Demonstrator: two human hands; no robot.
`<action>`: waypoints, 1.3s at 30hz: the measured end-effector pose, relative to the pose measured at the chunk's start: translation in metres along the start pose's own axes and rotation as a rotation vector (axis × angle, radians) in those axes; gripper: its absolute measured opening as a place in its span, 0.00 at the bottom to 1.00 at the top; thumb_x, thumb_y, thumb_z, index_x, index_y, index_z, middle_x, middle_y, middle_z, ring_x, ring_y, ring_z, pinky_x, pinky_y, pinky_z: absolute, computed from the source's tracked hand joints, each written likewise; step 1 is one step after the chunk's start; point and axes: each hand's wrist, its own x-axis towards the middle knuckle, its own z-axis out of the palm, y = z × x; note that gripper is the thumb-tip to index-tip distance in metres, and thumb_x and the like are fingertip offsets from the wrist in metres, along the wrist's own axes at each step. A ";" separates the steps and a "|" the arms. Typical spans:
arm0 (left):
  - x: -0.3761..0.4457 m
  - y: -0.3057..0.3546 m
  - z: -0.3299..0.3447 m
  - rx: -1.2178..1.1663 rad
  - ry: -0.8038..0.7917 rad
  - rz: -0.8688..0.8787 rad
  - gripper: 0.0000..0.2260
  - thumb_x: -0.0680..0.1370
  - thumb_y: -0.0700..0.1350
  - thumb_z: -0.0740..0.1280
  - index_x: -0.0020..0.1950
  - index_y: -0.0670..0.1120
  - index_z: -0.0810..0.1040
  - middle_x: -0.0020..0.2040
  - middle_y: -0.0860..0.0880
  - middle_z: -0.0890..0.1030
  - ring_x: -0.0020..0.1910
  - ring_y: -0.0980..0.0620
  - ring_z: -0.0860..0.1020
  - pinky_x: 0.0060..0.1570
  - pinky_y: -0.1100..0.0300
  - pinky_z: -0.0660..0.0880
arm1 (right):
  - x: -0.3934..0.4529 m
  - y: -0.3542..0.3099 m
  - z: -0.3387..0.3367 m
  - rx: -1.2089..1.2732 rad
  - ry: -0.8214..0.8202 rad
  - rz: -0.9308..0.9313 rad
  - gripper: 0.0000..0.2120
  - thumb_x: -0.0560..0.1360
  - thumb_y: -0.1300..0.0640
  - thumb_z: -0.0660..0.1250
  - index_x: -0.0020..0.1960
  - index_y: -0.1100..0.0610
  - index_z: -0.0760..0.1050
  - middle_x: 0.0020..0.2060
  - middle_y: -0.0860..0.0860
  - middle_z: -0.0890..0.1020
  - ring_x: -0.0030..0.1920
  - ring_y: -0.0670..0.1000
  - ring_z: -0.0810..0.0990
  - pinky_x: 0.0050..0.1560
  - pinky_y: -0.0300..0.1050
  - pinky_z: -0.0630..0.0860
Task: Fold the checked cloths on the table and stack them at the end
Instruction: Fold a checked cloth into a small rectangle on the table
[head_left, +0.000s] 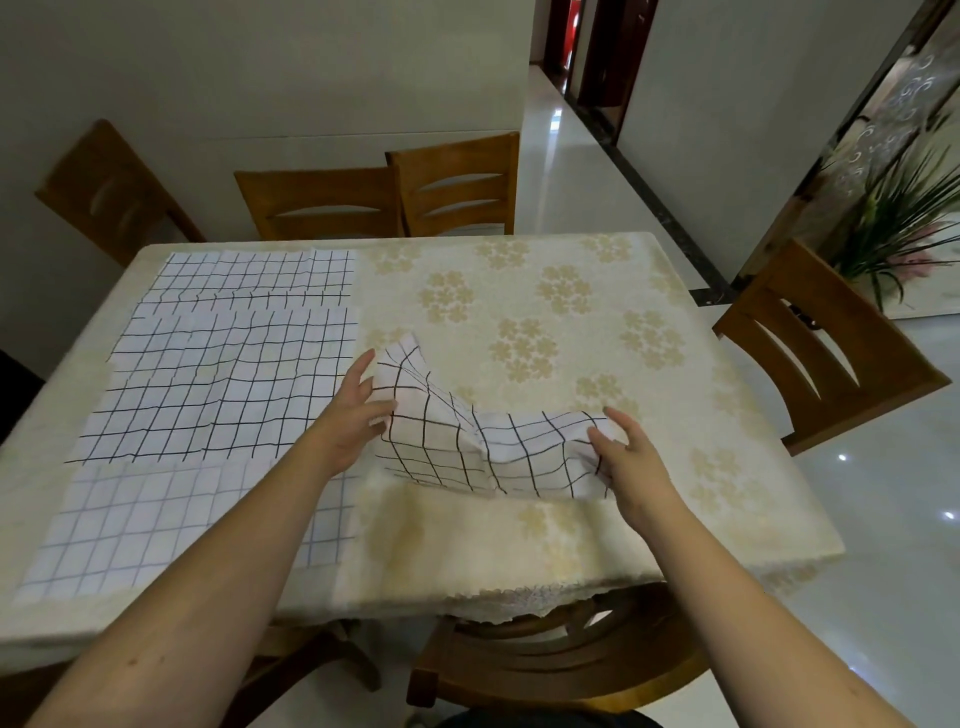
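Observation:
A white cloth with black checks (467, 447) is partly lifted off the table near the middle front. My left hand (353, 415) grips its upper left corner, which stands raised. My right hand (626, 457) holds its right edge, and the cloth sags between the two hands. Three more checked cloths lie flat in a column on the left half of the table: a far one (260, 278), a middle one (223, 384) with bold black lines, and a near one (135, 525) with pale blue lines, partly under my left forearm.
The table (571, 312) wears a cream cloth with a beige flower pattern. Wooden chairs stand at the far side (452, 187), the right (821, 343) and the near edge (545, 660). A potted plant (893, 228) stands at the right by the glossy floor.

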 end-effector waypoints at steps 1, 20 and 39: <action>0.000 0.000 -0.001 0.003 -0.031 -0.008 0.36 0.78 0.31 0.65 0.74 0.66 0.60 0.73 0.48 0.59 0.67 0.50 0.69 0.60 0.53 0.67 | 0.000 -0.004 -0.001 0.016 0.004 -0.026 0.21 0.78 0.55 0.68 0.70 0.48 0.70 0.48 0.60 0.80 0.53 0.56 0.82 0.55 0.49 0.78; -0.024 0.042 0.000 -0.056 -0.155 0.053 0.20 0.75 0.38 0.72 0.65 0.52 0.76 0.60 0.44 0.74 0.59 0.53 0.76 0.64 0.53 0.73 | 0.003 -0.049 -0.022 0.083 0.129 -0.244 0.07 0.77 0.59 0.69 0.54 0.54 0.81 0.42 0.53 0.79 0.49 0.52 0.79 0.50 0.43 0.77; -0.038 0.070 -0.013 0.447 0.152 0.250 0.08 0.72 0.46 0.76 0.50 0.51 0.84 0.44 0.53 0.86 0.50 0.56 0.83 0.61 0.48 0.77 | 0.002 -0.074 -0.042 -0.454 0.074 -0.489 0.08 0.73 0.59 0.74 0.51 0.50 0.82 0.36 0.51 0.77 0.34 0.40 0.75 0.33 0.29 0.68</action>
